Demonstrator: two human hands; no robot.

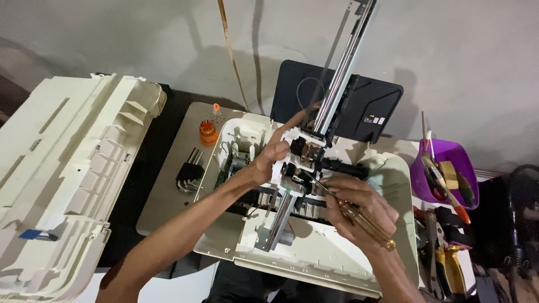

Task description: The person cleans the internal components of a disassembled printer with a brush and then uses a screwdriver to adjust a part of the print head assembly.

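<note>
While the long metal carriage rail [342,62], judged stiff but top-heavy, is gripped at its white plastic base by the left hand [273,157], an amber-handled screwdriver [359,217] is clasped in the right hand [359,210] just beside it.

My left forearm comes in from the lower left, bare and stretched diagonally up toward the middle. My left hand [273,151] is turned palm inward, thumb and fingers curled in a grip, one finger reaching further up. My right arm enters from the lower right edge, bent at the wrist. My right hand [359,209] is closed in a fist-like grip, knuckles up, fingers wrapped tight.
</note>
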